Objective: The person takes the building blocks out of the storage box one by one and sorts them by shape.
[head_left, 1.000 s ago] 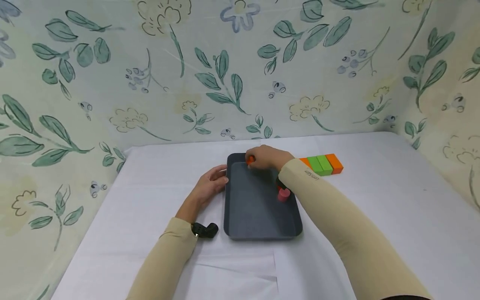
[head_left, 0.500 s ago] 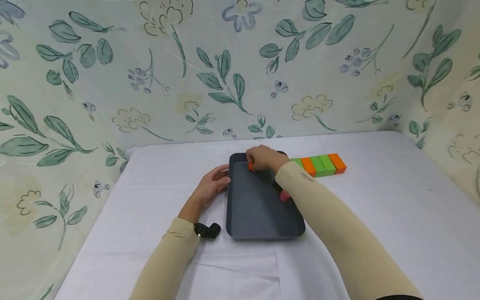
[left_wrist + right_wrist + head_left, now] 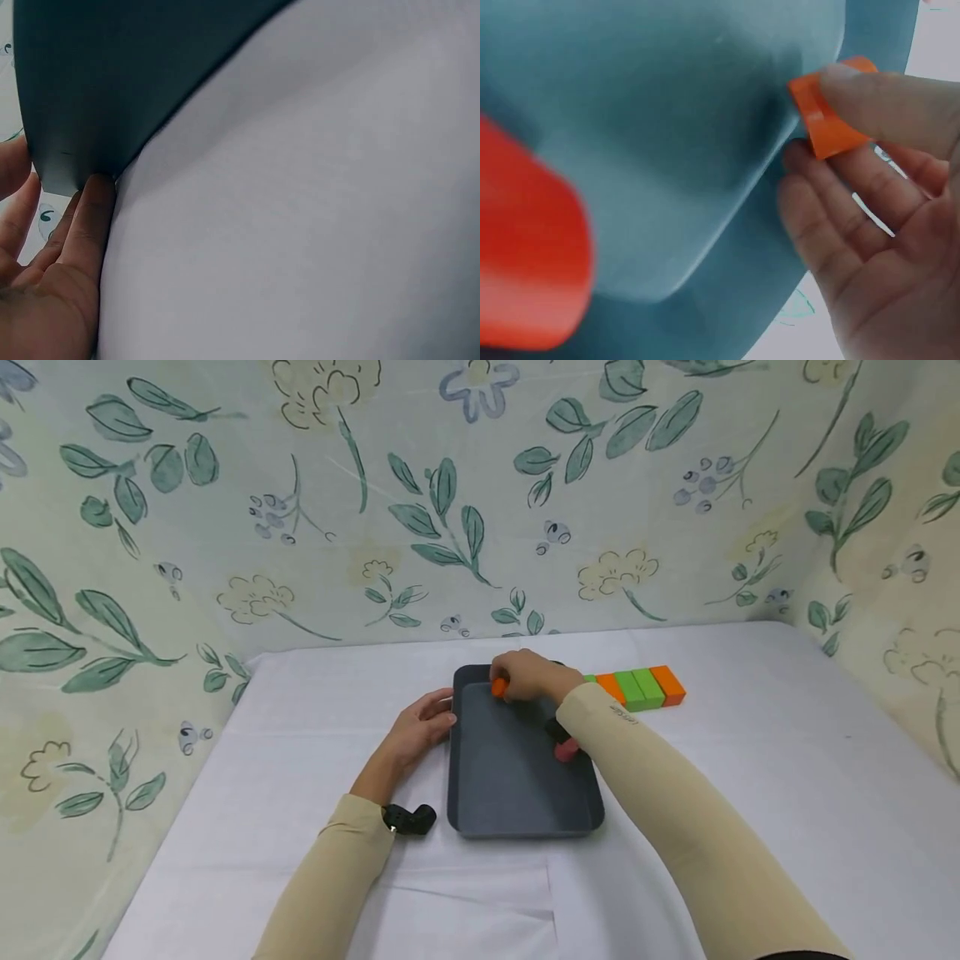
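Observation:
My right hand (image 3: 528, 675) pinches a small orange block (image 3: 829, 120) between thumb and fingers, over the far-left corner of a dark grey tray (image 3: 517, 793). In the right wrist view, the block is just by the tray's rim, its exact shape partly covered by the thumb. My left hand (image 3: 417, 731) rests with loose, fairly straight fingers against the tray's left side; the left wrist view shows its fingertips at the dark tray wall (image 3: 112, 75). A pinkish-red cylinder (image 3: 566, 750) sits near the tray's right side, partly hidden by the right sleeve. A red rounded piece (image 3: 532, 247) looms close in the right wrist view.
Right of the tray, a row of green and orange blocks (image 3: 637, 688) lies on the white tablecloth (image 3: 750, 760), its left end hidden by the right arm. A floral cloth (image 3: 465, 527) hangs behind the table. Black wrist cameras (image 3: 409, 820) are worn on both arms.
My right forearm has shifted slightly, uncovering more of the block row and covering more of the pinkish-red cylinder. The pinched orange block is slightly lower in view. My left hand stays at the tray's side.

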Available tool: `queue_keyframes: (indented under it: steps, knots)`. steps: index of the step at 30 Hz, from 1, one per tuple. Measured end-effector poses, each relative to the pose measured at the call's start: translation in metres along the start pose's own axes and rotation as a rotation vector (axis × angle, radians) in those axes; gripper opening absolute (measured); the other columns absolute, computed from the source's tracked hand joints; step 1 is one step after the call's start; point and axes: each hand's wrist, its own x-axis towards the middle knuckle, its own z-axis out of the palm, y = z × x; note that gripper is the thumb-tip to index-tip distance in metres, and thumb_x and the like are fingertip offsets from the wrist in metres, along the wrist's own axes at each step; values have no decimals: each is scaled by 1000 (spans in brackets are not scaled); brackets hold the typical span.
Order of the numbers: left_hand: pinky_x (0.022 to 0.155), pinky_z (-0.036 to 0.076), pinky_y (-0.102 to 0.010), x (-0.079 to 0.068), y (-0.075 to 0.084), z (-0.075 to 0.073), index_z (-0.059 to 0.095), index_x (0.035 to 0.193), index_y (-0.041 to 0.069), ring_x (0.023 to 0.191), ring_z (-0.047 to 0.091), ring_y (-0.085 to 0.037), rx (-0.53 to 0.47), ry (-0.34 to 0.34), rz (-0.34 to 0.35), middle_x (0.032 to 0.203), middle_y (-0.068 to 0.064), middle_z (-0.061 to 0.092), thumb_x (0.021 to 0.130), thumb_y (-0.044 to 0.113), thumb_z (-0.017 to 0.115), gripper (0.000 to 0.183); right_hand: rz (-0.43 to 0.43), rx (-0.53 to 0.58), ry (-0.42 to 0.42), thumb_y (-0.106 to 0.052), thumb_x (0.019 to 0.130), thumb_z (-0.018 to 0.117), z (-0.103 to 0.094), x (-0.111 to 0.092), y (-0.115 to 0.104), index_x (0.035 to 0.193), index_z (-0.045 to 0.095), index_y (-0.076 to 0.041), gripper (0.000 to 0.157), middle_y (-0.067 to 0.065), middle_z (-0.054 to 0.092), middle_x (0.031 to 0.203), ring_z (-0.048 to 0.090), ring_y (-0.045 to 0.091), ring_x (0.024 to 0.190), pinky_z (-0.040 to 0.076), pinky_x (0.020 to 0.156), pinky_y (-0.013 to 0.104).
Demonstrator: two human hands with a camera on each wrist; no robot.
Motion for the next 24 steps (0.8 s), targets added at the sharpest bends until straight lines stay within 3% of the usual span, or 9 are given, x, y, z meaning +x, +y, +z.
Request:
queue_keyframes:
  steps: [5,14,24]
  knots:
    - [119,38,-45,1,0,-1,43,149,14,140,47,-31,7,-7,20,155,-15,42,96,3,58,56,-17,34,44,-6,86,69,-1,-4,7,113,62,-9,28,10,65,112,55,25,99,50,93,38]
    - [118,39,-46,3,-4,-3,40,150,13,141,46,-33,16,-28,49,156,-16,41,98,3,55,56,41,51,-25,-5,86,72,-6,-11,5,109,61,-9,26,10,64,112,55,25,99,50,89,35]
    - [119,38,-47,1,-4,-1,40,151,12,141,46,-33,2,-32,47,156,-17,41,98,2,55,56,53,85,-17,-3,85,72,-4,-16,6,110,60,-8,28,11,64,112,55,26,99,50,90,36]
